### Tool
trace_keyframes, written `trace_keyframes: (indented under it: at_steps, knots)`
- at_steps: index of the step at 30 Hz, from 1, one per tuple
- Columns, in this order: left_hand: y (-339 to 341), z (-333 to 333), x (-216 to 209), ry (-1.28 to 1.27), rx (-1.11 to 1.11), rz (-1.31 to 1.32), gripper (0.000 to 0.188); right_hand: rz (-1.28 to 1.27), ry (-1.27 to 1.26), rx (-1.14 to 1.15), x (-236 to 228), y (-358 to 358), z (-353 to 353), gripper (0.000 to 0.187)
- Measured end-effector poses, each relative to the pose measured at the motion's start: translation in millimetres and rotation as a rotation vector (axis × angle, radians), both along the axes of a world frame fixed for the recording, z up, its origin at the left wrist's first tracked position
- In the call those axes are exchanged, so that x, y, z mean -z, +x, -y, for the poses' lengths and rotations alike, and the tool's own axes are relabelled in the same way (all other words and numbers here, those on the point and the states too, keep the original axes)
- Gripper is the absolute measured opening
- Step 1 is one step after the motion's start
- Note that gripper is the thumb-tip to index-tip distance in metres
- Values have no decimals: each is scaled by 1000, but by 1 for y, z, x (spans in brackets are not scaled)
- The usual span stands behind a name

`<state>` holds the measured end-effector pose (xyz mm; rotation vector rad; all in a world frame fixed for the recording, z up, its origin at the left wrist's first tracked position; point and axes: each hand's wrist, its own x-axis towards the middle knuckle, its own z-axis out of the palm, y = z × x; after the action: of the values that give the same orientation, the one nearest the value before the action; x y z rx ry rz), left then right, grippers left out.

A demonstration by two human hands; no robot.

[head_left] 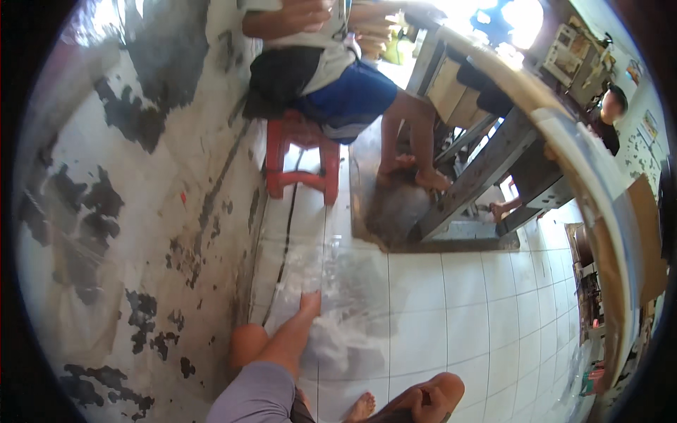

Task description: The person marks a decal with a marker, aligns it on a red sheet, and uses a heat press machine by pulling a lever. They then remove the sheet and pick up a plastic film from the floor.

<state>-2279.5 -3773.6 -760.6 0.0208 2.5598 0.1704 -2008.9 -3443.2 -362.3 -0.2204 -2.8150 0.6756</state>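
Note:
My left arm, in a purple-grey sleeve, reaches down toward the floor. At its end my left hand (pixel 309 303) is closed at the edge of a crumpled clear plastic sheet or bag (pixel 349 331), its fingers partly blurred. The plastic spreads over the white tiles to the right of that hand. Low in the view, my right hand (pixel 422 400) is beside my bent right knee; how its fingers lie is unclear, and nothing can be seen in it. One of my bare feet (pixel 362 407) shows between the two arms.
A stained, peeling wall (pixel 151 233) runs along the left. Ahead, a person in blue shorts (pixel 360 95) sits on a red plastic stool (pixel 303 166). A workbench with dark legs (pixel 486 169) stands on a brown mat (pixel 374 225). Another person (pixel 608 116) is beyond its curved top.

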Motion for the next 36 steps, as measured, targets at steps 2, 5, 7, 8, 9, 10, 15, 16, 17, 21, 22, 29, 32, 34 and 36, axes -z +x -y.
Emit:
trace_keyframes:
  at_steps: [2,5,7,8,9,10,15,16,17,21,22,29,32,34,36]
  knots:
    - [20,23,1,-29,9,63,77,-168,224,-136,-22,-10,12,16]
    - [19,-35,-40,-8,70,-27,70,61,160,-37,-13,-3,0,19]
    - [29,-38,-41,36,-57,-83,64,141,66,41,16,5,-12,20]
    - [34,-31,-34,22,-68,-94,64,193,15,12,36,4,-24,19]
    - [39,-19,-23,53,-140,-78,63,249,-38,-30,46,1,-29,18]
    - [34,-21,-21,101,-185,-59,61,242,-40,-26,49,0,-30,18]
    - [33,-41,-20,134,-176,99,42,158,84,-46,39,-6,-22,15]
    - [39,-36,-12,139,-117,91,35,157,78,-54,24,-8,-10,15]
    - [44,-31,-5,132,-126,90,35,141,128,-25,6,-11,3,15]
    - [29,-33,7,334,-348,169,38,93,77,-44,46,-5,-19,14]
    - [25,-32,2,217,-113,205,44,93,78,-47,53,-4,-24,14]
    - [43,-16,1,276,-33,247,61,139,46,-104,64,-6,-34,14]
    - [48,-17,2,292,-6,137,67,43,109,-123,71,-7,-35,14]
    - [43,-23,-1,376,-104,306,72,-7,164,-111,69,-7,-35,15]
    - [48,-22,11,402,-64,277,81,93,129,-51,63,-5,-30,16]
